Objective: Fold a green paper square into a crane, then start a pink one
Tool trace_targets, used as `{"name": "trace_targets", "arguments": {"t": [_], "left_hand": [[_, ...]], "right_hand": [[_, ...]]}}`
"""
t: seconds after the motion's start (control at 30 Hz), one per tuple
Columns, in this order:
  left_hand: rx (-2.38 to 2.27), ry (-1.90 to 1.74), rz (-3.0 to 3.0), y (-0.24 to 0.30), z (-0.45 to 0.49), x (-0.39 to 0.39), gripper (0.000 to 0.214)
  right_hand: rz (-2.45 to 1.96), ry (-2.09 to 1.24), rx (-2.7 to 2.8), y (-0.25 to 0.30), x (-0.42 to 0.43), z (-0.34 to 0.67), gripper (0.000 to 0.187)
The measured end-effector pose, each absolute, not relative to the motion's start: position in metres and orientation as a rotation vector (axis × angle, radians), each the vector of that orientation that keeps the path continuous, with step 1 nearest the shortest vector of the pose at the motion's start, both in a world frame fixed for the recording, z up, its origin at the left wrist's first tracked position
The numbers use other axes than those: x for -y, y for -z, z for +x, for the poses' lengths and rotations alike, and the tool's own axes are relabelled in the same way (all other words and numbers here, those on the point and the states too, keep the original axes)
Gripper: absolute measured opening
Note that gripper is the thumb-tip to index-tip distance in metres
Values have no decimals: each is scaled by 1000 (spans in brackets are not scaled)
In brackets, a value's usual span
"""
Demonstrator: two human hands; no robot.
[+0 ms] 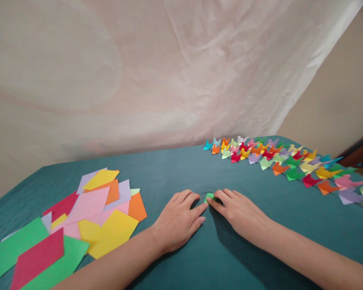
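A small folded green paper piece lies on the teal tablecloth near the middle. My left hand rests palm down just left of it, fingers curled, fingertips touching the piece. My right hand comes in from the right, its fingertips pinching the green piece against the cloth. Most of the piece is hidden under the fingers.
A loose heap of coloured paper squares in green, red, yellow, pink and orange lies at the left. Several rows of small folded paper birds run along the right side toward the table's edge. A pale cloth backdrop hangs behind.
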State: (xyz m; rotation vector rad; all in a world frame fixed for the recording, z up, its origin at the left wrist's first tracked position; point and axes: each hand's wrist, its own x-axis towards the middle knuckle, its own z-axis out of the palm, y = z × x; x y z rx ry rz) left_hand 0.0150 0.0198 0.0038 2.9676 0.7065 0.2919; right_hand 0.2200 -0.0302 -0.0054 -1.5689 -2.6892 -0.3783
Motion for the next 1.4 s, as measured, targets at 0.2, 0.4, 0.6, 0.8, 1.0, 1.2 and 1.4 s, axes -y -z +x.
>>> {"name": "trace_targets", "arguments": {"t": [0.2,0.4,0.6,0.8,1.0,1.2,1.4], "left_hand": [[-723,-241,3035,-6,18,-19,34],[-718,-214,3111,-7,21,-16,35],[-712,-195,3159,-8,21,-10,34],[-653,-265,3147,-9,17,-10,29],[-683,-461,2832,-1,10,-19,25],[-909,-547,2493,3,18,-30,18],[-808,-468,2537,3,36,-50,28]], "right_hand": [[-1568,379,2683,4,30,220,33],[-1568,364,2695,4,30,220,31],[-1590,358,2694,5,30,221,30],[-1572,351,2689,4,29,222,32],[-1477,280,2602,11,26,227,33],[-1424,82,2382,23,22,229,31],[-1366,-188,2201,26,19,231,35]]}}
